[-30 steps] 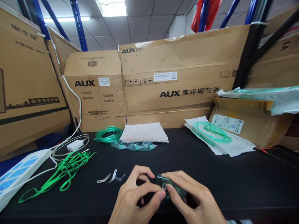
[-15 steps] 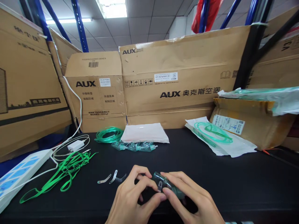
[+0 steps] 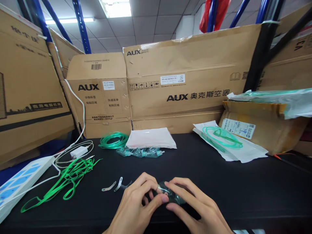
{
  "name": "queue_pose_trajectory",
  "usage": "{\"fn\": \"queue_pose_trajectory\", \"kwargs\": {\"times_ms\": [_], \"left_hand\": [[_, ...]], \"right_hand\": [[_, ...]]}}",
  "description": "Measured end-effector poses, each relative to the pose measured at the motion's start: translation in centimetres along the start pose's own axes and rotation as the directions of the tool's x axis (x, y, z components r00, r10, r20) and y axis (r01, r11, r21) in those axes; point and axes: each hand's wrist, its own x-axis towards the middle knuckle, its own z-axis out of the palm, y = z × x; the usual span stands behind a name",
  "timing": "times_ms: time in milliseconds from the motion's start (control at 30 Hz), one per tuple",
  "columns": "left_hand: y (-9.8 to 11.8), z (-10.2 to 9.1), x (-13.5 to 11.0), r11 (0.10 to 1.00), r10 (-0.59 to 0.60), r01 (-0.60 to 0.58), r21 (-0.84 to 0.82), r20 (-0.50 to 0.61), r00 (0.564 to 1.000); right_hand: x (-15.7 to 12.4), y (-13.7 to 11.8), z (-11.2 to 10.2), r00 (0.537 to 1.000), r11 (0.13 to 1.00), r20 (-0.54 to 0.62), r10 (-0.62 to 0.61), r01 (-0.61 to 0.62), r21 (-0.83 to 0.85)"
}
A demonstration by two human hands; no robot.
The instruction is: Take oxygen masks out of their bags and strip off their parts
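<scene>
Near the table's front edge I hold a transparent green oxygen mask (image 3: 173, 197) between both hands. My left hand (image 3: 143, 203) is closed, its thumb and fingers pinching the mask's left end. The right hand (image 3: 195, 201) curls around the other end, with fingers over the top and the thumb at the near side. Any metal strip at the mask's narrow end is largely covered by my left fingertips. Left of my hands lie a bent metal nose strip (image 3: 109, 186) and a second bent strip (image 3: 118, 184), with a darker one partly behind the left hand.
Green elastic straps (image 3: 70, 177) lie beside a white power strip (image 3: 25, 178). Behind are coiled green tubing (image 3: 113, 140), several more masks (image 3: 141, 152) and a white paper stack (image 3: 151, 138). A packaged tubing set (image 3: 229, 143) lies right, before a cardboard box (image 3: 263, 130).
The mask has turned and tilted in my hands. The metal strip that showed between my fingertips is now mostly out of sight. My right thumb has drawn slightly back from the left fingertips.
</scene>
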Motion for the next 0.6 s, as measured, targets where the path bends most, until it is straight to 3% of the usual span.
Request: {"fn": "queue_pose_trajectory", "kwargs": {"times_ms": [133, 300, 433, 600], "left_hand": [[-0.1, -0.2, -0.1, 0.997, 0.037, -0.04, 0.067, 0.041, 0.998], [-0.6, -0.3, -0.3, 0.971, 0.06, -0.079, 0.227, 0.092, 0.994], [-0.7, -0.4, -0.4, 0.939, 0.084, -0.102, 0.328, 0.068, 0.994], [-0.5, -0.3, -0.6, 0.849, 0.251, -0.278, 0.45, 0.119, 0.961]], "right_hand": [[0.0, 0.2, 0.2, 0.999, 1.0, -0.039, 0.001, -0.001, 0.002], [0.1, 0.1, -0.2, 0.997, 0.997, -0.003, 0.079, -0.079, -0.003], [0.6, 0.4, -1.2, 0.992, 0.992, -0.057, 0.109, -0.113, -0.053], [1.1, 1.6, -2.7, 0.987, 0.973, -0.145, 0.072, -0.101, -0.207]]}}
